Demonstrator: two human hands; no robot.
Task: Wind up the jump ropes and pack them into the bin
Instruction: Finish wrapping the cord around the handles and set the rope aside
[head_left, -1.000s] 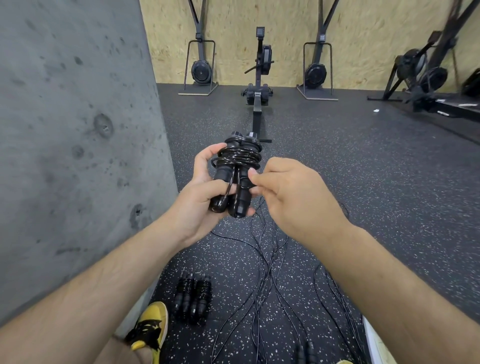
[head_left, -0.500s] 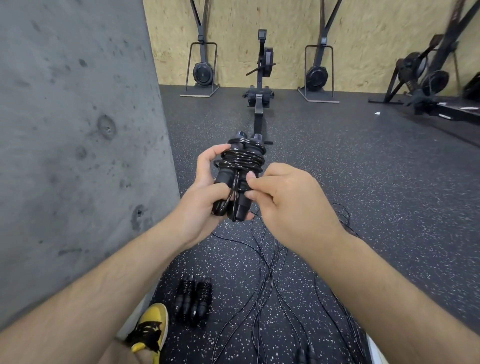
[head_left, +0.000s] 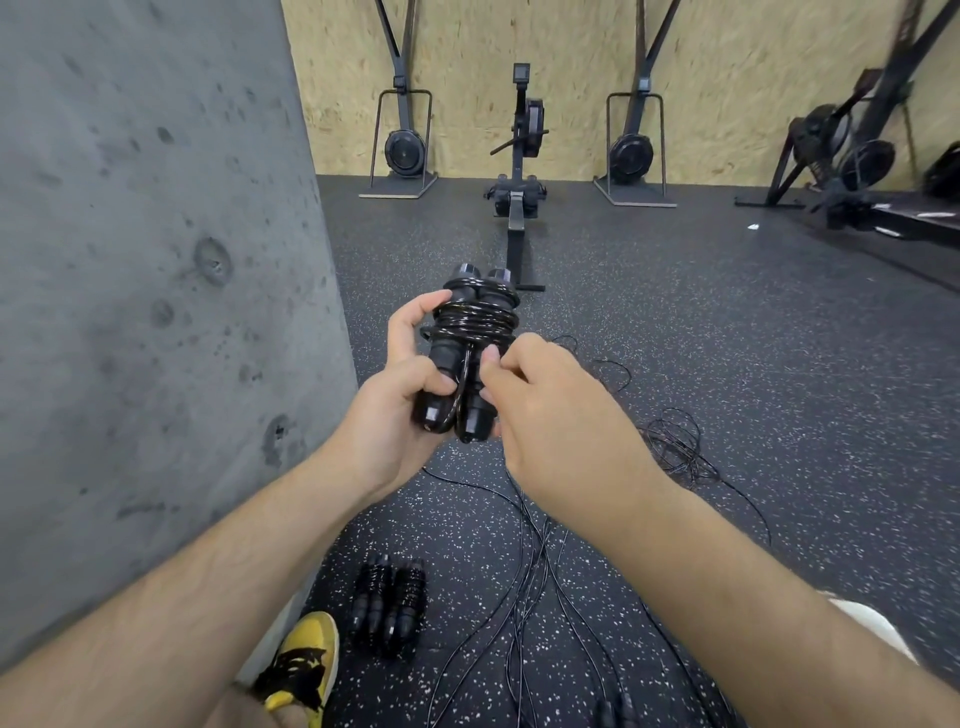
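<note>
Floor (head_left: 675, 364): dark speckled rubber; concrete wall (head_left: 145, 260) at left; no bin in view. Loose ropes (head_left: 535, 561) trail across the near floor, thin cords, limp and tangle-prone; a further snarl lies to the right. Wound bundles (head_left: 388, 605) lie on the near floor, left, just beside a yellow shoe (head_left: 304, 660).

Bundle in hand (head_left: 470, 353): held mid-air at centre, two handles side by side, cord coiled round their far half; judged light, handles rigid, cord springy and glossy, likely to uncoil if the end is let go. Best hold: across both handles below the coil.

Left hand (head_left: 400, 400): fingers clenched round the handles, thumb pressing the near end. Right hand (head_left: 545, 410): fingers pinching the cord's tail where it runs down between the handles; judged to be tucking it.
</note>
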